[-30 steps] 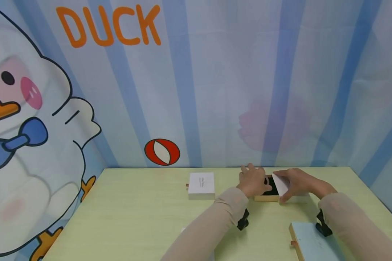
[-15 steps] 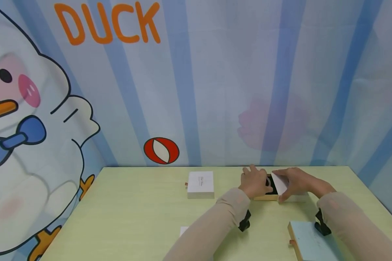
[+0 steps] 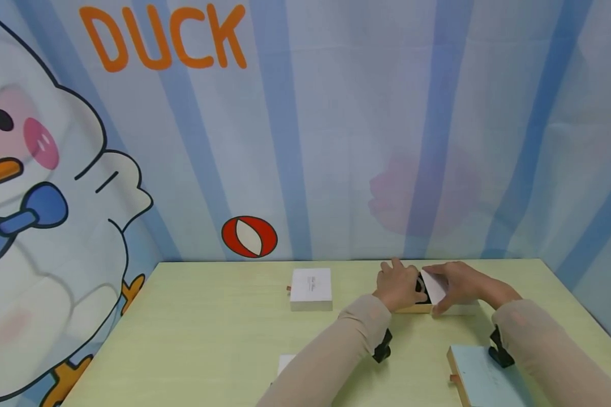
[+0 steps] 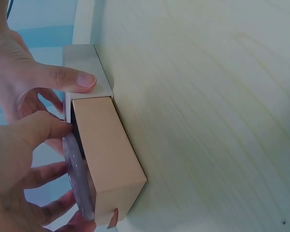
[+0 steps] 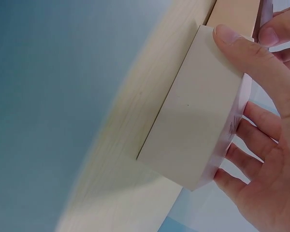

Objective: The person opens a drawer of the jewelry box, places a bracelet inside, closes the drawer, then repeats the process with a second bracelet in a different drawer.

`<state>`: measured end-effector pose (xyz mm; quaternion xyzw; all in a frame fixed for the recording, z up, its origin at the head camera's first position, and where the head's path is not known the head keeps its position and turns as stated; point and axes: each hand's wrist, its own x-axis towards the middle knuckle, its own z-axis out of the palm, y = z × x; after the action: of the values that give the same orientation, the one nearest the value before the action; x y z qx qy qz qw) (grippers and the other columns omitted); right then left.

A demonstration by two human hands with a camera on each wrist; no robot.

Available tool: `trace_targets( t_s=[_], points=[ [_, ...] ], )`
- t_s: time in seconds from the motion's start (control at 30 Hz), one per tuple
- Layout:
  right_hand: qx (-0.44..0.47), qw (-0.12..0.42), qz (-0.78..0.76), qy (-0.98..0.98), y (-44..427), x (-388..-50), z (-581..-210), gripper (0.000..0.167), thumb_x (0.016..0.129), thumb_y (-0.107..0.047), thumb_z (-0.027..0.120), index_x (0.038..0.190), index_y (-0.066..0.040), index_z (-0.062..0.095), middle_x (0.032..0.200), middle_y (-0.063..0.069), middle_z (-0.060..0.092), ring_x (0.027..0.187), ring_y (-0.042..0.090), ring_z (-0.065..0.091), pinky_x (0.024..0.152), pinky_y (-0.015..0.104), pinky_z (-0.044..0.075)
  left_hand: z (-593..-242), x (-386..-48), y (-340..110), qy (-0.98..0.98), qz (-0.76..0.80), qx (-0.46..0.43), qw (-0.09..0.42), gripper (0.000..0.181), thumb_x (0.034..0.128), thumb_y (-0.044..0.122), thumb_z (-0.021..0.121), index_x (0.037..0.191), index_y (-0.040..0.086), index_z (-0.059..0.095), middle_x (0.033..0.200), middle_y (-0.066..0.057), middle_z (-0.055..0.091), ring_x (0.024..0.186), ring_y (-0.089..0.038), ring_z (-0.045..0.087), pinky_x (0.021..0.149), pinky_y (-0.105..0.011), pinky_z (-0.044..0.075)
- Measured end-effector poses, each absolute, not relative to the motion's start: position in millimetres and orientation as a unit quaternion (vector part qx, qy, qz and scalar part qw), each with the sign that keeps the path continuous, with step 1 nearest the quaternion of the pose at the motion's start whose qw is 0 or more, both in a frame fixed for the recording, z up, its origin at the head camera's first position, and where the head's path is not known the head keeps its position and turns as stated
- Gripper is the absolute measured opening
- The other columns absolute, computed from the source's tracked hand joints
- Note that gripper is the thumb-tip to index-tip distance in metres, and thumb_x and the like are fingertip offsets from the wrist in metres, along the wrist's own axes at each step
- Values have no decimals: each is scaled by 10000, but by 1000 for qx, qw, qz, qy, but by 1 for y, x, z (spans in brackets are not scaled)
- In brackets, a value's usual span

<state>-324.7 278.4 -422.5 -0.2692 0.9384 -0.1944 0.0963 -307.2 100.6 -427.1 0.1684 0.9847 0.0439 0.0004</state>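
Observation:
Toward the back right of the table lies a drawer box, its tan drawer (image 4: 111,145) partly out of the white sleeve (image 5: 193,106). My right hand (image 3: 458,287) grips the sleeve, thumb on the near side and fingers across the top. My left hand (image 3: 396,285) is over the drawer's open top, holding a glossy lavender-grey bangle (image 4: 78,181) between thumb and fingers. In the left wrist view, the bangle is tilted at the drawer's opening, partly inside. The drawer's dark interior shows between the hands. A small brown pull tab (image 4: 113,218) sticks out of its end.
A white box (image 3: 311,289) with a brown tab stands left of the hands. Nearer, at right, lies a light blue box (image 3: 489,376), partly under my right forearm. Another white thing (image 3: 285,362) is mostly hidden by the left sleeve. A printed curtain (image 3: 336,141) hangs behind the table.
My left hand has shifted slightly right, closer to the right hand, with the bangle. The right hand keeps its grip on the sleeve. The head view has shifted a little.

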Motion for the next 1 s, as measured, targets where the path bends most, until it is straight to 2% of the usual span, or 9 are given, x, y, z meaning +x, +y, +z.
trace_targets(
  t_s=[0.13,0.3,1.0],
  points=[
    [-265,96,-197,939,278,-325,-422,1022,618,-364,955,1403,93,488,1223,212,621,921,214,591,730,366,481,-428,-308,102,985,32,172,-1,467,865,582,696,1217,276,659,1189,-51,546,1091,-273,542,835,-331,499],
    [-270,92,-192,939,278,-326,-423,1019,618,-368,955,1397,98,493,1237,228,616,958,263,608,744,389,494,-430,-307,102,984,12,177,-1,484,866,597,684,1232,282,652,1207,-37,541,1092,-244,530,845,-314,485],
    [-278,88,-193,937,280,-325,-423,1015,626,-375,951,1393,106,491,1246,239,613,974,284,613,749,392,493,-424,-303,104,981,-19,192,-2,438,880,594,667,1212,308,640,1127,-1,524,984,-144,487,725,-261,474]
  ],
)
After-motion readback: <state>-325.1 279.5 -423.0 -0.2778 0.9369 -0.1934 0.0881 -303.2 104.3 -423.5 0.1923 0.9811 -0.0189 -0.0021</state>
